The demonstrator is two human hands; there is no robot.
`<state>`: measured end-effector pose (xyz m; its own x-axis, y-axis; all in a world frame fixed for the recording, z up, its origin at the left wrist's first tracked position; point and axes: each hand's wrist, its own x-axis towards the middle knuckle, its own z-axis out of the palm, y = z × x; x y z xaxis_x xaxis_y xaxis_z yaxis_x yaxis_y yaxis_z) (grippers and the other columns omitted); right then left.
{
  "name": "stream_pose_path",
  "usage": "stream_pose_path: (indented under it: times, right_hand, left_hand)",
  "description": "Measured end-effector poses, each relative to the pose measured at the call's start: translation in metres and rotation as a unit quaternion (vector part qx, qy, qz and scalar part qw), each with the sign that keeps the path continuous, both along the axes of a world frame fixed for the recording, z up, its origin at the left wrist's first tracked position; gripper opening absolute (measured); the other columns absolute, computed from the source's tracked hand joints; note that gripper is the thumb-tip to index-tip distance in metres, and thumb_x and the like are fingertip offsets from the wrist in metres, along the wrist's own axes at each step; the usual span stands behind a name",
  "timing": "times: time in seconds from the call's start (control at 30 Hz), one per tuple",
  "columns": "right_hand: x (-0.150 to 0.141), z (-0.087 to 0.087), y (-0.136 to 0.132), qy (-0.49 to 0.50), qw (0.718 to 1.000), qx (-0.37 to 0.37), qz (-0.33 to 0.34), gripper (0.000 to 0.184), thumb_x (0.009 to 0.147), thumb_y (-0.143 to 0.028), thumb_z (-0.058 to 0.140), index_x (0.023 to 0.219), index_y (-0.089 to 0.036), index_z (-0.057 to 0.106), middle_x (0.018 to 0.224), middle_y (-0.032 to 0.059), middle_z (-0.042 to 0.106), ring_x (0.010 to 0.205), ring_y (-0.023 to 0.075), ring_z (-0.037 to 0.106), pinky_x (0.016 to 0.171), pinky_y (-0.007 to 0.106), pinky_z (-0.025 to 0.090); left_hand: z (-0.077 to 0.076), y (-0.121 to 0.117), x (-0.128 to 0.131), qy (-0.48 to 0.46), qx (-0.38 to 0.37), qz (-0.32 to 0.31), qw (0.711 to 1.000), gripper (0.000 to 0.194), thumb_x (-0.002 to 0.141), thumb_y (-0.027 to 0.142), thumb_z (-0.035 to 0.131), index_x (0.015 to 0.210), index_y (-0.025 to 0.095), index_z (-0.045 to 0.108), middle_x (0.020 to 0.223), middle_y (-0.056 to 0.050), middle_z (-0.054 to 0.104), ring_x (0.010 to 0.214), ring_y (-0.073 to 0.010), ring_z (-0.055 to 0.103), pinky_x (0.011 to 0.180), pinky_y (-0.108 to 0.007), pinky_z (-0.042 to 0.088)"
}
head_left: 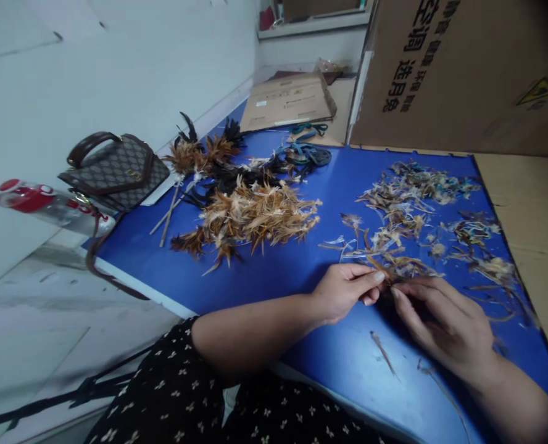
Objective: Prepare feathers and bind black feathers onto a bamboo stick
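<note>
My left hand (345,291) is closed, with thumb and forefinger pinching a small brown feather (379,265) that sticks up past the fingertips. Right beside it, my right hand (447,320) has its thumb and fingertips pinched together at the lower end of that feather; the exact contact is partly hidden. Just beyond both hands lie loose brown feathers and thin quills (406,266). Nearer my lap, a single thin feather (383,353) rests on the blue table (274,277).
A large pile of tied brown feathers (255,216) lies left of my hands, with black feathers (228,176) behind. Scattered feather scraps (417,185) cover the right side. A handbag (121,169) and a bottle (52,203) are at left. Cardboard (459,80) stands at the back.
</note>
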<state>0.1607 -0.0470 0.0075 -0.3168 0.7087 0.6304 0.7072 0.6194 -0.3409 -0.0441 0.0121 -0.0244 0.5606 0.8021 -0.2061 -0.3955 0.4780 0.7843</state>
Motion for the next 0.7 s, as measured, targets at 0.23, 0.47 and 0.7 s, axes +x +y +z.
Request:
stream_pose_path:
  times: [0.23,0.47,0.7]
  right_hand:
    - [-0.002,0.003,0.0,0.005,0.997,-0.05,0.065,0.026,0.1,-0.014,0.081,0.123,-0.027,0.077,0.104,0.0042,0.083,0.084,0.0192,0.081,0.076,0.032,0.064]
    - [-0.001,0.012,0.0,0.136,0.984,-0.101,-0.047,0.009,0.105,-0.023,0.076,0.111,-0.028,0.08,0.1,0.0042,0.082,0.088,0.0207,0.08,0.078,0.034,0.063]
    - [-0.001,0.002,0.001,0.164,0.954,-0.243,-0.068,0.024,0.105,-0.051,0.078,0.103,-0.028,0.085,0.092,0.0031,0.087,0.076,0.0216,0.081,0.071,0.035,0.065]
  left_hand:
    - [0.008,0.0,-0.002,0.011,0.024,0.009,1.0,0.058,0.08,0.065,0.099,0.084,0.015,0.07,0.069,0.003,0.062,0.063,-0.008,0.05,0.064,-0.03,0.034]
    - [0.011,-0.004,-0.004,0.069,0.046,-0.016,0.996,0.06,0.081,0.07,0.094,0.083,0.017,0.066,0.066,0.005,0.059,0.06,-0.0075,0.047,0.062,-0.029,0.033]
    - [0.01,-0.005,-0.006,0.099,0.057,-0.02,0.993,0.058,0.083,0.07,0.093,0.087,0.017,0.069,0.068,0.004,0.06,0.062,-0.0082,0.048,0.063,-0.029,0.036]
